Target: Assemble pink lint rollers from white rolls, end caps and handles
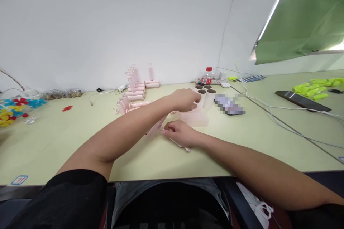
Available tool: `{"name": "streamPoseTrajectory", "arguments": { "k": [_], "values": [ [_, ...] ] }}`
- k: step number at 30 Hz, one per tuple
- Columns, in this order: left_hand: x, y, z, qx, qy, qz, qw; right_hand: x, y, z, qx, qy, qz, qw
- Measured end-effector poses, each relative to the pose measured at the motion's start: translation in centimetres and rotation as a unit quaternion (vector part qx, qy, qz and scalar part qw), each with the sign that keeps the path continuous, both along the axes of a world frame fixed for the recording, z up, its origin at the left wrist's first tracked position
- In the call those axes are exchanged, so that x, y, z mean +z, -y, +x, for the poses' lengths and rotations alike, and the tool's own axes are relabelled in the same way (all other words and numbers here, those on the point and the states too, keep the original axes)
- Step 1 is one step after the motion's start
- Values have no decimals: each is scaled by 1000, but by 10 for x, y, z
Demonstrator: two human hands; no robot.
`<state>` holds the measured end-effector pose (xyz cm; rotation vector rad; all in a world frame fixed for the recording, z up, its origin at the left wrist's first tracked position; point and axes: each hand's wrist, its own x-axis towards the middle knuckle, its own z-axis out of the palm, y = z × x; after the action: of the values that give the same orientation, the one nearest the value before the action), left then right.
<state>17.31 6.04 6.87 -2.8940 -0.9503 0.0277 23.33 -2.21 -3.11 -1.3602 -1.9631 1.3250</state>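
Observation:
My left hand point(186, 100) reaches across to the right, beside the white paper rolls point(209, 99) with brown cores that stand upright. Its thumb and fingers are apart, with the fingertips at the nearest roll; whether they touch it I cannot tell. Lower down, my right hand point(180, 132) is closed around a slim pale pink handle point(186, 148) close to the table. Left of that hand lies a pale pink piece point(156, 127), partly covered by my left forearm. Under my left hand sits a translucent pink block-like stack point(197, 118).
Pink rollers with heart-shaped loops point(130, 78) stand and lie at the back left. Behind the rolls is a cola bottle point(207, 76). To the right lie a blurred-out phone-like object point(229, 104), white cables point(268, 107), a dark phone point(302, 101) and yellow-green pieces point(313, 89). Colourful flowers point(16, 109) lie far left.

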Motion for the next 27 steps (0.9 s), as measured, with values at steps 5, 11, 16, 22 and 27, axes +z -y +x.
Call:
{"name": "streamPoseTrajectory", "arguments": {
  "k": [5,11,16,22,27],
  "values": [
    [-7,27,25,-24,-109,-9,994,4,4,0,8,24,22,999],
    [-17,31,32,-14,-138,-13,990,12,11,-2,-15,75,24,997],
    [-24,36,29,-7,-144,-46,988,13,9,-4,-19,117,36,992],
    [-8,42,23,-7,-73,-67,995,9,10,-2,14,86,73,994],
    [43,34,-40,47,195,-94,975,13,11,-3,35,51,66,996]
  ]
}}
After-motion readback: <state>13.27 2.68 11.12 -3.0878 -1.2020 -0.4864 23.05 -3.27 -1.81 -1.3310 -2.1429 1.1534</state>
